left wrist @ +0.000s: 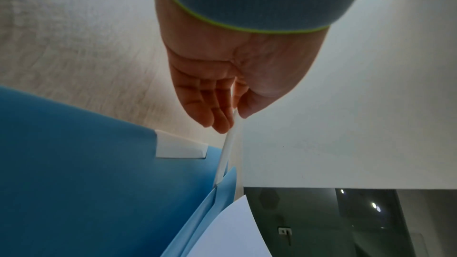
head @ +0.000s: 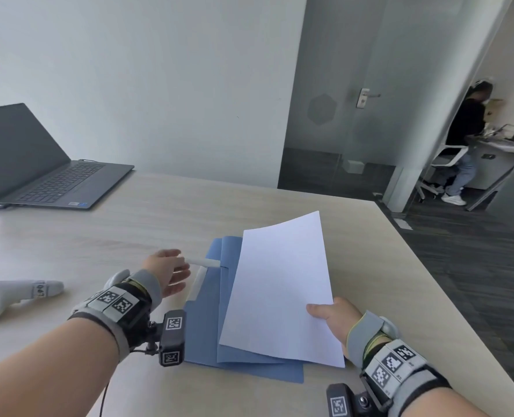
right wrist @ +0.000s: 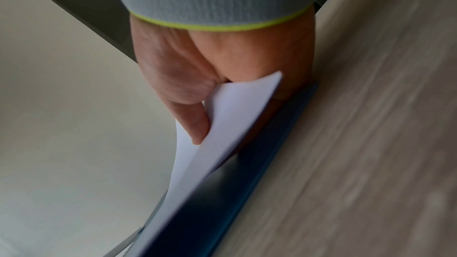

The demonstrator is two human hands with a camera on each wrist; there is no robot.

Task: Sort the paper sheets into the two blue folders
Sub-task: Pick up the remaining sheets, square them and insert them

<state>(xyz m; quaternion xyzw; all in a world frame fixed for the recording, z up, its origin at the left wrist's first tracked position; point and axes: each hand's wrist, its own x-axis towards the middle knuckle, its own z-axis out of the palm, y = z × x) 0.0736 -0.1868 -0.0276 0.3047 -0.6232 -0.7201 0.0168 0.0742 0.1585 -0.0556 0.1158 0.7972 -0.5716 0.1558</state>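
Note:
Two blue folders (head: 203, 335) lie overlapped on the light wood table (head: 129, 236), each with a white label tab. My left hand (head: 171, 272) pinches the far white tab (head: 206, 262) between thumb and fingers; in the left wrist view the tab (left wrist: 226, 149) shows edge-on, running from my fingertips (left wrist: 220, 124) down to the blue folder (left wrist: 86, 173). My right hand (head: 334, 320) grips the near right corner of a thin stack of white paper sheets (head: 280, 281), thumb on top. The sheets (right wrist: 235, 114) curve upward over the folders, above a blue folder edge (right wrist: 284, 144).
An open dark laptop (head: 54, 176) stands at the far left of the table, and a white controller (head: 9, 296) lies at the left edge. The table's right edge (head: 448, 284) drops to dark floor. A person (head: 466, 130) sits in the room beyond the glass door.

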